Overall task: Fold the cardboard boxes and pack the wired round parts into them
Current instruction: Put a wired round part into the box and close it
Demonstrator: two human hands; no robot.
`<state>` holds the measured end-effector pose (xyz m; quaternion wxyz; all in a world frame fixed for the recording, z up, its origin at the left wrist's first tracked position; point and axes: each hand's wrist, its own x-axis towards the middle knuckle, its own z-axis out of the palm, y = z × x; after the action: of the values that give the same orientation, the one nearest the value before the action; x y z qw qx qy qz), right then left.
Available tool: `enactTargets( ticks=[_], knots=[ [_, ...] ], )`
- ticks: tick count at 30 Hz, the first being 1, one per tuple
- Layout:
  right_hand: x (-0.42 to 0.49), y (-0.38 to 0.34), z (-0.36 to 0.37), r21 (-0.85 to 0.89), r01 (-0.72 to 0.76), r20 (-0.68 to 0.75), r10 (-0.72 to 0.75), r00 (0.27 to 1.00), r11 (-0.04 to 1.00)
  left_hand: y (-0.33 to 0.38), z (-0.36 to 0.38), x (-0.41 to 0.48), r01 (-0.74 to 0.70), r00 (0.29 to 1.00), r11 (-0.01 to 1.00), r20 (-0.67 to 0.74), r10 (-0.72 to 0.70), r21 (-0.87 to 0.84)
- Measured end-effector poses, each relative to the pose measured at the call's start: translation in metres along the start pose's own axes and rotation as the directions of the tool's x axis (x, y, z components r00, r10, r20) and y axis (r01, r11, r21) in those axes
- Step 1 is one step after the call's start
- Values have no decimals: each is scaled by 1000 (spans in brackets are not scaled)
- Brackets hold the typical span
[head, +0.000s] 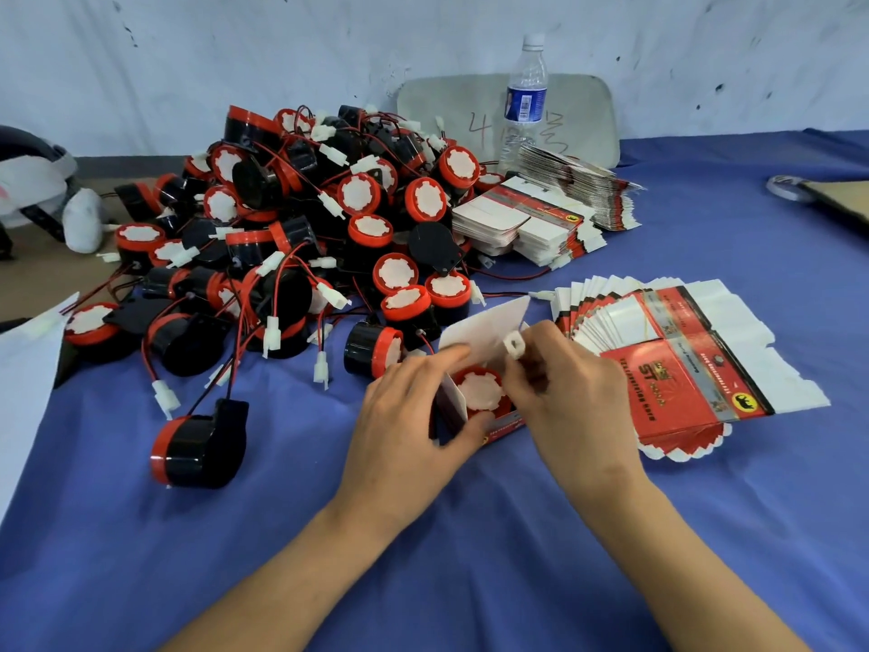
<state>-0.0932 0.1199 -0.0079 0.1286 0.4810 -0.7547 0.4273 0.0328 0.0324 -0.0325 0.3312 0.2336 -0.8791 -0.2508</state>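
While a lone round part (200,447) is lying on its side on the blue cloth (141,557) at the lower left of the frame, the big heap of wired round parts (301,218) is sitting above it. The heap is filling the upper left and centre, its red caps and white plugs tangled together.

Moving right, your left hand (414,430) is gripping the open box (486,329) at the centre of the frame. The fingers are curling round its left wall and the thumb is pressing along its near lower edge. Another round part (479,390) is sitting inside that box, white-and-red face up, with the box's white flap standing up behind it.

Your right hand (576,402) is hovering at the box's right side, thumb and fingertips pinching the white connector (515,346) just above the opening; the wire itself is hidden.

Just right of that hand, a fan of flat boxes (682,364) is lying spread on the cloth. Further up, more flat box stacks (531,223) are resting beside the heap, with a water bottle (526,87) standing behind them.
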Motion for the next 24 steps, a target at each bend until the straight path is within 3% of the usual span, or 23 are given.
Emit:
enactTargets(
  ticks=[5, 9, 14, 24],
  knots=[
    [1, -3, 3, -88, 56, 21, -55, 998, 995, 2, 0, 0, 17, 1000, 1000, 2, -17, -21],
    [1, 5, 5, -91, 111, -62, -117, 991, 990, 0, 0, -1, 17, 999, 1000, 31, -16, -12],
    [0, 8, -1, 27, 138, -179, -131, 975, 990, -1, 0, -1, 21, 999, 1000, 45, -21, -7],
    [3, 7, -5, 130, 93, -127, -76, 989, 987, 1, -1, -1, 8, 999, 1000, 49, -8, 0]
  ],
)
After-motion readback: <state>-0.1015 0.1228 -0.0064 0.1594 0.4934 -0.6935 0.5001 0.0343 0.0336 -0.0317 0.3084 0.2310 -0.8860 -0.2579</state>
